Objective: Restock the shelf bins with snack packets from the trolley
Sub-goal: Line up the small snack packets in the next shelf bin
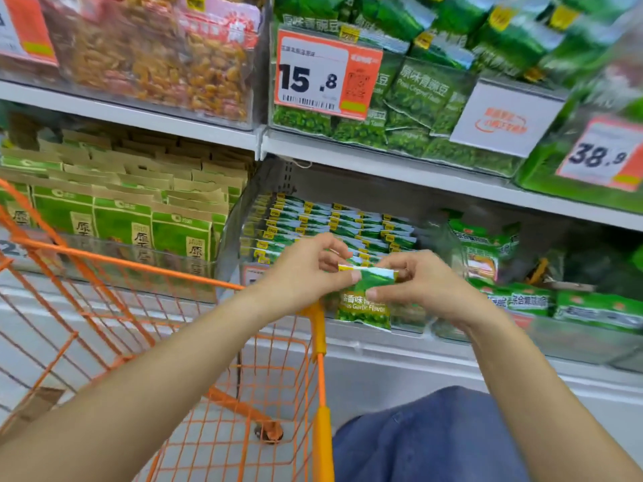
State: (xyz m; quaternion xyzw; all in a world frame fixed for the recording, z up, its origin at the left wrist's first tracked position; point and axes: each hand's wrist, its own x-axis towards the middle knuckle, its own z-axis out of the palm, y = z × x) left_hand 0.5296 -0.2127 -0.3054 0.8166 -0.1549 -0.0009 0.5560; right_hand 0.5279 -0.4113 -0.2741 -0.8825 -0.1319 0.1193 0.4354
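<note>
Both my hands hold one green snack packet [365,304] marked "Garlic Flavor" by its top edge. My left hand [306,273] pinches the left corner and my right hand [417,283] pinches the right corner. The packet hangs upright just in front of a clear shelf bin [236,217] filled with rows of the same green packets [330,227]. The orange wire trolley [174,273] stands below and to the left of my hands; its basket looks nearly bare.
Upper shelf bins hold green pea packets [428,95] with a 15.8 price tag [327,78] and, at left, orange snack bags [156,57]. Brown-and-green packs [121,210] fill the left bin. Mixed green packets [522,300] lie at right. My blue-clad leg [435,440] is beside the trolley.
</note>
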